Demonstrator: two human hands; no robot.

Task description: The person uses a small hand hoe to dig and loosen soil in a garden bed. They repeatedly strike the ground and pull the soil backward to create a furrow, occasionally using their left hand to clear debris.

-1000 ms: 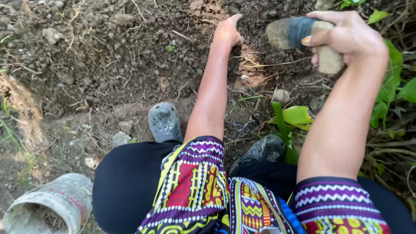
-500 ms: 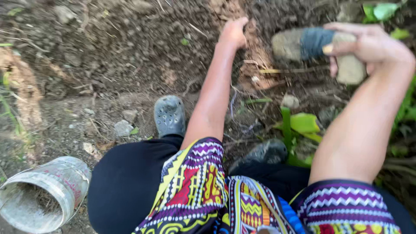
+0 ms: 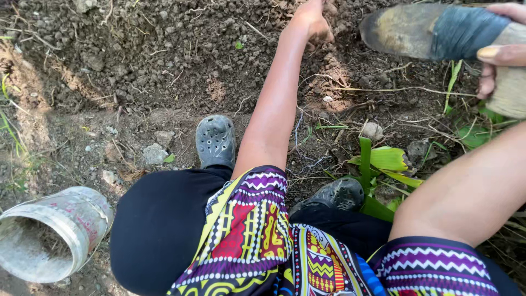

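Observation:
My left hand point(image 3: 313, 21) reaches far forward and presses its fingers into the loose dark soil point(image 3: 164, 49) at the top of the view. My right hand point(image 3: 501, 52) is raised at the top right and grips the pale wooden handle of a hoe point(image 3: 433, 38), whose muddy metal blade points left above the ground. Both arms come out of sleeves with a bright purple, red and yellow pattern. Whether my left hand holds anything in the soil I cannot tell.
My two grey clogs point(image 3: 215, 140) stand on the dirt below the dug patch. A dirty white plastic bucket point(image 3: 46, 233) lies on its side at the lower left. Green leaves point(image 3: 383, 164), a stone point(image 3: 372, 130) and dry stems lie to the right.
The view has drawn closer to the ground. My right hand with the hoe has risen toward the top right edge. My left hand stays in the soil.

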